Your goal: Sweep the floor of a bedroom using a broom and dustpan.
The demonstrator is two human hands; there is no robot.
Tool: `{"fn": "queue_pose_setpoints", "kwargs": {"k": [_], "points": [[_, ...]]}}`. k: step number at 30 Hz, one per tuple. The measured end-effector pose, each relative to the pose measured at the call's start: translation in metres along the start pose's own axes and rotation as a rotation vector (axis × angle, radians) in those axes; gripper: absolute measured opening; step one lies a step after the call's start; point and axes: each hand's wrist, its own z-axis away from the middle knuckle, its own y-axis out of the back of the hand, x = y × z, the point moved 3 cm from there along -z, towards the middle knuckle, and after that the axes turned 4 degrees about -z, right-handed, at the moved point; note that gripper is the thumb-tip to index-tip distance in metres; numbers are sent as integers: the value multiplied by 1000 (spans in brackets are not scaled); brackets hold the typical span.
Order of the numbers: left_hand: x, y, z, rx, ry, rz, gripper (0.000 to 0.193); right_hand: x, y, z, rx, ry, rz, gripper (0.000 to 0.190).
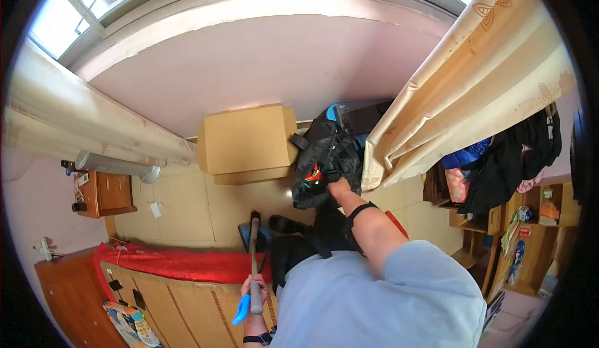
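My left hand (pixel 254 288) is closed around the grey handle of a broom (pixel 254 254) and a second handle with a blue end (pixel 241 309), which run side by side. The broom's dark head and a dark blue dustpan (pixel 248 235) lie at the far end. My right hand (pixel 339 190) reaches to a black fabric bag (pixel 330 156) on the floor and grips its edge; the fingertips are partly hidden. A red and green item (pixel 313 174) shows in the bag's opening.
A cardboard box (pixel 248 140) stands by the wall, left of the bag. Behind the bag lies a dark case (pixel 362 118). A long curtain (pixel 421 114) hangs at the right. The bed with red cloth (pixel 187 264) is at lower left, a wooden cabinet (pixel 110 193) at far left.
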Motion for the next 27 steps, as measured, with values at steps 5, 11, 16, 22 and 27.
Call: {"fn": "queue_pose_setpoints", "kwargs": {"k": [5,11,16,22,27], "points": [[30,24,-5,79,50,-184,20,-19,-15,67,-146,289,444,37],[38,-3,2,102,66,-268,20,-10,-21,92,-192,333,626,35],[53,-3,0,37,32,-176,17,-13,-42,119,-186,469,743,34],[66,7,-2,-5,54,-100,16,-23,-56,101,-103,570,463,37],[64,3,-4,52,-25,-197,17,-58,-82,105,-102,614,237,40]]}}
